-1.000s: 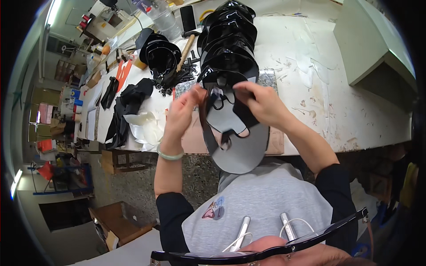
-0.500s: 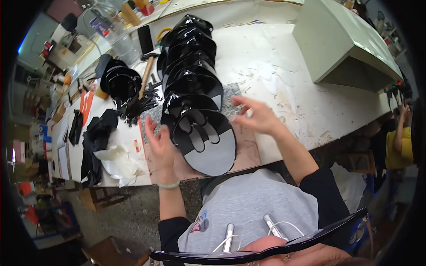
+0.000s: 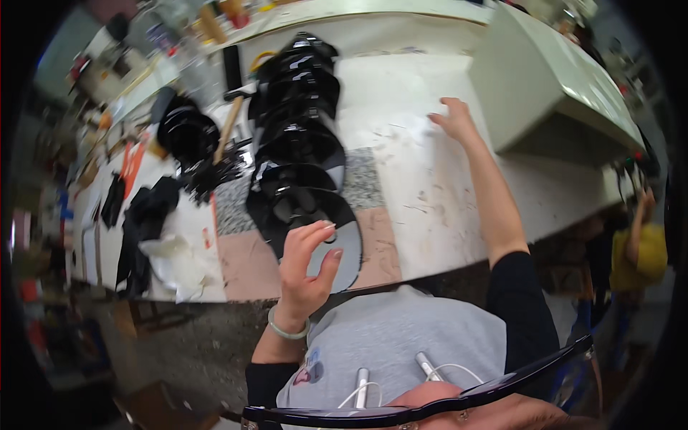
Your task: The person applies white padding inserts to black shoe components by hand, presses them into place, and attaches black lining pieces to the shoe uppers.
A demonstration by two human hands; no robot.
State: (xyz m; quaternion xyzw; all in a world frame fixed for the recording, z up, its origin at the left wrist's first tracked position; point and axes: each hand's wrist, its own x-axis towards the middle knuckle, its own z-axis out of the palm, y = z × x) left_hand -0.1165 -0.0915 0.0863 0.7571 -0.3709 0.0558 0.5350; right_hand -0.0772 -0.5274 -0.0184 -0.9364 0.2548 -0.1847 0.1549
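A row of glossy black, curved pieces [image 3: 304, 136] stands nested on the table, running from near to far. The nearest one tilts toward me and shows a grey inner face [image 3: 347, 247]. In front of it is my left hand [image 3: 304, 269], thumb and fingers curved and apart with nothing between them; whether a fingertip touches the piece I cannot tell. My right hand [image 3: 455, 122] reaches out over the white tabletop, to the right of the row. Its thumb and forefinger are spread and hold nothing.
A hammer [image 3: 231, 125] and a smaller black stack [image 3: 188, 132] lie left of the row, by dark scraps [image 3: 208, 175]. Black cloth [image 3: 147, 222] and crumpled white material [image 3: 175, 265] are nearer left. A pale box [image 3: 548, 79] stands at right; another person [image 3: 638, 247] is beyond.
My right hand has left the row's side and moved away, far and to the right. My left hand has come across to the front of the nearest piece.
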